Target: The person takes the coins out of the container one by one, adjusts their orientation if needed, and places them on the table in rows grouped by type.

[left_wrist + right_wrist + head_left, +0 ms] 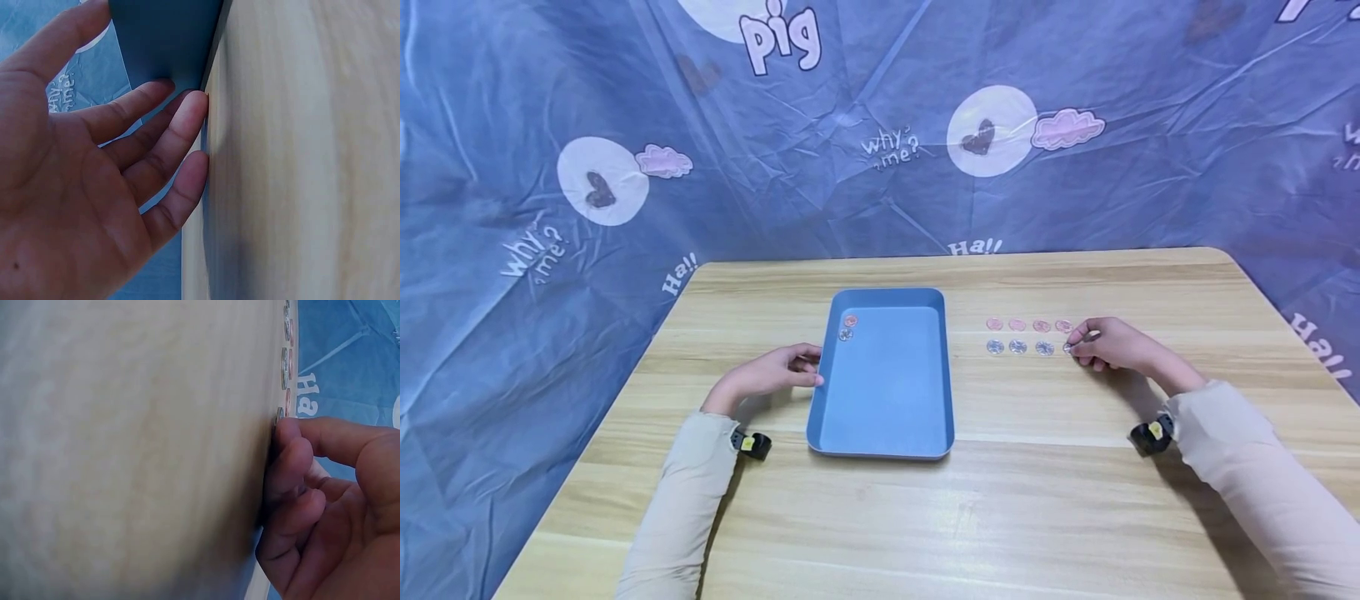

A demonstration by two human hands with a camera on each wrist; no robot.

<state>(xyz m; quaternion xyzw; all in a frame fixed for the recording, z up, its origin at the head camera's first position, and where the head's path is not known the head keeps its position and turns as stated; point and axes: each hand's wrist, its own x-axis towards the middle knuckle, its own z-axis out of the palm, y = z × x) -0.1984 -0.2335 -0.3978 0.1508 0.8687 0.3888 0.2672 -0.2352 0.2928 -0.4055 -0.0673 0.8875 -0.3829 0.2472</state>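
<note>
A shallow blue tray (883,446) lies on the table, with a reddish coin (851,321) and a silver coin (846,335) in its far left corner. My left hand (786,368) rests at the tray's left side, its loosely bent fingers against the outer wall in the left wrist view. Right of the tray are two rows of coins, reddish ones (1017,325) behind and silver ones (1018,347) in front. With curled fingers, my right hand (1108,343) pinches the rightmost silver coin (279,416), which is partly hidden by the fingertips.
The wooden table (880,525) reaches back to a blue printed cloth (850,192) that hangs behind it and along both sides. Each wrist wears a small black camera, the left camera (752,445) and the right camera (1150,435) both close above the tabletop.
</note>
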